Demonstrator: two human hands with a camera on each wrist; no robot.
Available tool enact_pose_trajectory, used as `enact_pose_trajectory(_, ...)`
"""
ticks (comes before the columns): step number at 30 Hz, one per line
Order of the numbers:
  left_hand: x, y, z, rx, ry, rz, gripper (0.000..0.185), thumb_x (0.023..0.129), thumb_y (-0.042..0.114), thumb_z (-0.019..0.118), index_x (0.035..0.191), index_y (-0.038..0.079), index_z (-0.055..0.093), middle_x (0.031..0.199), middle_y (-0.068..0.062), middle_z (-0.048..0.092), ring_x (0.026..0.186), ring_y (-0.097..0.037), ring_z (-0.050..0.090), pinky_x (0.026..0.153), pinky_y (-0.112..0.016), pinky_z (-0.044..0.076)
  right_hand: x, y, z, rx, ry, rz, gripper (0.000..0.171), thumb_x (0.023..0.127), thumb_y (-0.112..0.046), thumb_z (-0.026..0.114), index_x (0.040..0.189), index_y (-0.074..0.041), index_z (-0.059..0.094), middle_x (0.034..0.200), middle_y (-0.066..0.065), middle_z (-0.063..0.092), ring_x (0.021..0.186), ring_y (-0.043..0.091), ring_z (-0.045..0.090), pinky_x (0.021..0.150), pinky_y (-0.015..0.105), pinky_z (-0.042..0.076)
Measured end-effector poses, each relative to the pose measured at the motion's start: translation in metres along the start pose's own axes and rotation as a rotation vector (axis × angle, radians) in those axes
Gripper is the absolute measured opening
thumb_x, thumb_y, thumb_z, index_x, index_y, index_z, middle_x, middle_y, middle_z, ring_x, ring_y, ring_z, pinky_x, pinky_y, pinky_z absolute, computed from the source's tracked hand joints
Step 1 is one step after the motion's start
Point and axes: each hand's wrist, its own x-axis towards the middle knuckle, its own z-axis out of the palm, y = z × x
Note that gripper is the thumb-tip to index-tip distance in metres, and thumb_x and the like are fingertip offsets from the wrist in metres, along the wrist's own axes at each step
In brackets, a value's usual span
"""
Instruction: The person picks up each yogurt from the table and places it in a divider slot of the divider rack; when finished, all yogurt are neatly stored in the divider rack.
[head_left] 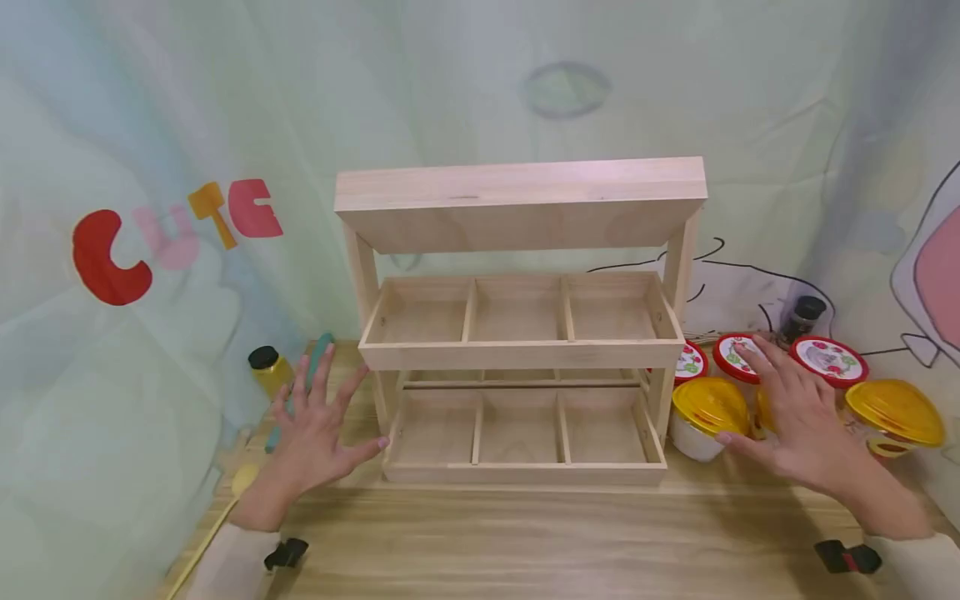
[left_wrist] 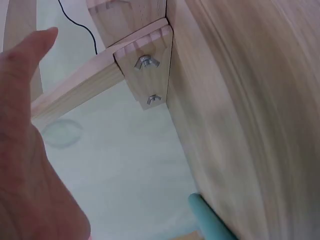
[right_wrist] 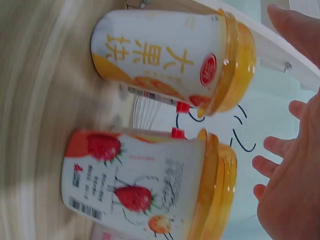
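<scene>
Left of the wooden shelf [head_left: 521, 357], our left hand [head_left: 317, 433]; right, above tubs [head_left: 708, 404], our right hand [head_left: 806, 425]; both spread, empty.

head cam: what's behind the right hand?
The right hand partly covers a red-lidded tub and mostly covers a yellow-lidded tub, leaving just a sliver visible. Anything fully behind the hand can't be seen.

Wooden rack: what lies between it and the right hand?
In the head view, a yellow-lidded white cup shows between the wooden rack and the right hand, with a red-lidded cup behind it.
</scene>
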Motion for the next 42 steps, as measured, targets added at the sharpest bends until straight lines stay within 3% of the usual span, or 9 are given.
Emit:
enact_pose_trajectory(6, -0.002, 0.0, 0.013, -0.213, -0.02, 0.043, 0.108, 0.082, 0.047, 0.085, 0.169, 0.024, 0.027, 0.181, -0.019, -0.002, 0.16, -0.061, -0.006, 0.107, -0.092, 0.004, 0.001, -0.006, 0.011, -0.001, -0.016, -0.049, 0.116, 0.074, -0.044, 0.091, 0.168, -0.015, 0.029, 0.169, 0.025, 0.033, 0.146, 0.054, 0.032, 0.111, 0.082, 0.023)
enact_pose_trajectory(11, -0.003, 0.003, 0.022, -0.299, -0.058, 0.033, 0.112, 0.08, 0.042, 0.085, 0.171, 0.026, 0.022, 0.179, -0.024, 0.002, 0.159, -0.064, -0.002, 0.107, -0.094, 0.006, 0.001, -0.009, 0.018, 0.003, -0.078, -0.042, 0.11, 0.079, -0.048, 0.087, 0.167, -0.013, 0.032, 0.17, 0.023, 0.033, 0.144, 0.056, 0.034, 0.112, 0.082, 0.024)
enact_pose_trajectory(18, -0.002, 0.0, 0.03, -0.351, -0.05, 0.128, 0.119, 0.081, 0.032, 0.086, 0.173, 0.015, 0.013, 0.174, -0.035, 0.016, 0.153, -0.066, 0.024, 0.107, -0.091, 0.026, 0.002, -0.014, 0.022, -0.016, -0.131, -0.053, 0.102, 0.081, -0.05, 0.087, 0.164, -0.017, 0.039, 0.167, 0.024, 0.039, 0.141, 0.056, 0.039, 0.106, 0.081, 0.029)
enact_pose_trajectory(25, -0.008, -0.003, 0.035, -0.541, -0.263, 0.033, 0.111, 0.099, 0.026, 0.079, 0.175, 0.027, -0.002, 0.18, -0.026, 0.008, 0.154, -0.057, 0.037, 0.115, -0.072, 0.043, 0.002, -0.016, 0.026, -0.049, -0.152, -0.037, 0.097, 0.08, -0.047, 0.09, 0.16, -0.02, 0.044, 0.167, 0.023, 0.039, 0.14, 0.056, 0.04, 0.105, 0.082, 0.03)
enact_pose_trajectory(29, -0.011, -0.006, 0.041, -0.63, -0.295, 0.037, 0.104, 0.102, 0.02, 0.074, 0.175, 0.024, -0.001, 0.179, -0.03, 0.01, 0.145, -0.054, 0.051, 0.115, -0.046, 0.051, 0.002, -0.018, 0.028, -0.058, -0.158, -0.028, 0.094, 0.079, -0.035, 0.093, 0.159, -0.019, 0.045, 0.168, 0.024, 0.039, 0.139, 0.056, 0.042, 0.107, 0.082, 0.029)
enact_pose_trajectory(32, -0.013, -0.008, 0.045, -0.652, -0.29, 0.041, 0.101, 0.103, 0.017, 0.073, 0.175, 0.024, 0.002, 0.178, -0.031, 0.013, 0.144, -0.052, 0.053, 0.114, -0.029, 0.048, 0.002, -0.019, 0.029, -0.06, -0.157, -0.022, 0.091, 0.08, -0.024, 0.093, 0.157, -0.018, 0.047, 0.168, 0.025, 0.039, 0.139, 0.057, 0.042, 0.108, 0.083, 0.029)
enact_pose_trajectory(36, -0.016, -0.009, 0.051, -0.643, -0.271, 0.012, 0.098, 0.103, 0.018, 0.072, 0.175, 0.026, 0.005, 0.179, -0.028, 0.013, 0.148, -0.051, 0.048, 0.115, -0.03, 0.045, 0.002, -0.016, 0.032, -0.057, -0.114, -0.048, 0.091, 0.077, -0.018, 0.094, 0.156, -0.018, 0.048, 0.165, 0.025, 0.042, 0.137, 0.056, 0.043, 0.106, 0.083, 0.03)
enact_pose_trajectory(40, -0.019, -0.007, 0.055, -0.644, -0.264, -0.043, 0.095, 0.105, 0.022, 0.069, 0.175, 0.031, 0.007, 0.18, -0.024, 0.013, 0.151, -0.052, 0.044, 0.117, -0.044, 0.046, 0.001, -0.014, 0.033, -0.041, -0.066, -0.088, 0.094, 0.074, -0.014, 0.095, 0.156, -0.019, 0.049, 0.161, 0.024, 0.046, 0.135, 0.055, 0.045, 0.102, 0.081, 0.032)
enact_pose_trajectory(42, -0.021, -0.007, 0.055, -0.644, -0.252, -0.058, 0.093, 0.105, 0.022, 0.069, 0.175, 0.033, 0.008, 0.18, -0.022, 0.015, 0.152, -0.051, 0.044, 0.117, -0.045, 0.045, 0.001, -0.014, 0.032, -0.032, -0.054, -0.097, 0.094, 0.073, -0.013, 0.096, 0.155, -0.02, 0.05, 0.159, 0.025, 0.047, 0.134, 0.054, 0.045, 0.102, 0.079, 0.033)
